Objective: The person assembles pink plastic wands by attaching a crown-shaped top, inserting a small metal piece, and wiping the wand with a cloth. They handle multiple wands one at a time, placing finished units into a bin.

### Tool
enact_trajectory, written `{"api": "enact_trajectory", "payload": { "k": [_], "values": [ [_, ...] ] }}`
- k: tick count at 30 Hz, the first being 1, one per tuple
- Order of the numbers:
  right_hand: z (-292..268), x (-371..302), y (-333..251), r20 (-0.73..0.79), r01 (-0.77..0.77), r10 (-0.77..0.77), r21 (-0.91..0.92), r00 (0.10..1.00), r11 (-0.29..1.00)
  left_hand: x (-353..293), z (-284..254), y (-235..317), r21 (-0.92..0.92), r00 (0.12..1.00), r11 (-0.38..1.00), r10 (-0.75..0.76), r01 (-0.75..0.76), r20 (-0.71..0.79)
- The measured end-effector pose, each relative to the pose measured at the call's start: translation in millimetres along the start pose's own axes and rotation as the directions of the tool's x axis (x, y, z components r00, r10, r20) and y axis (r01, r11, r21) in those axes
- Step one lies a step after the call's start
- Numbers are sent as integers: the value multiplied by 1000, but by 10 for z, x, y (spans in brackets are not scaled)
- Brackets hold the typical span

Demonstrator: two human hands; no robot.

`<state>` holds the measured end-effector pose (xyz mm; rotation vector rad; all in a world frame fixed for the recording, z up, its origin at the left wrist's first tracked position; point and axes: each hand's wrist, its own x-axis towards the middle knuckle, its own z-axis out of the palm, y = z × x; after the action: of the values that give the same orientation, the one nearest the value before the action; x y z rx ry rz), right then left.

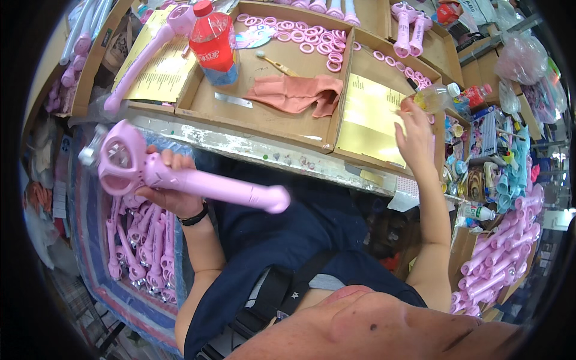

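My left hand (pixel 174 192) is wrapped round a pink plastic wand (pixel 222 189), near where its handle joins the openwork head. A clear faceted piece (pixel 120 156) shows inside the head. The wand is held off the table's front edge, its handle tip toward the right. My right hand (pixel 414 132) is stretched over the right side of a yellow printed sheet (pixel 369 120) in a cardboard tray. Its thumb stands apart from the fingers, and I see nothing held in it. Just beyond the fingertips lies a clear bottle of yellowish liquid (pixel 433 99); whether they touch cannot be told.
Pink rings (pixel 300 36) lie in the trays, with an orange cloth (pixel 300 93), a metal ruler (pixel 233 100) and a toothbrush (pixel 276 63). A red-capped bottle (pixel 213 48) stands at the left. Pink wands fill a bag (pixel 141 246); pink handles (pixel 498 258) are piled right.
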<state>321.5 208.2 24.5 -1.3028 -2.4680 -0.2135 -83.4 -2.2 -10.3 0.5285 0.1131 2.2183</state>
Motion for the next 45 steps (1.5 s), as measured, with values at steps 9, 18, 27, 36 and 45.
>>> {"api": "enact_trajectory", "payload": {
  "k": [9, 18, 27, 36, 45],
  "values": [
    [-604, -211, -1097, -194, 63, 474, 959, 859, 278, -312, 330, -485, 110, 963, 957, -271, 268, 10],
    [-306, -53, -1882, 288, -254, 258, 954, 922, -160, -451, 380, -582, 140, 968, 968, -224, 208, 111],
    [-233, -61, -1881, 256, -256, 269, 966, 928, -35, -438, 422, -595, 103, 969, 967, -239, 232, 65],
    [-202, -57, -1887, 251, -257, 287, 966, 925, -17, -427, 431, -590, 74, 965, 964, -258, 255, 40],
    [-196, -80, -1827, 137, -351, 396, 765, 908, 540, -445, 419, -577, 239, 970, 949, -232, 208, 78]
  ]
}}
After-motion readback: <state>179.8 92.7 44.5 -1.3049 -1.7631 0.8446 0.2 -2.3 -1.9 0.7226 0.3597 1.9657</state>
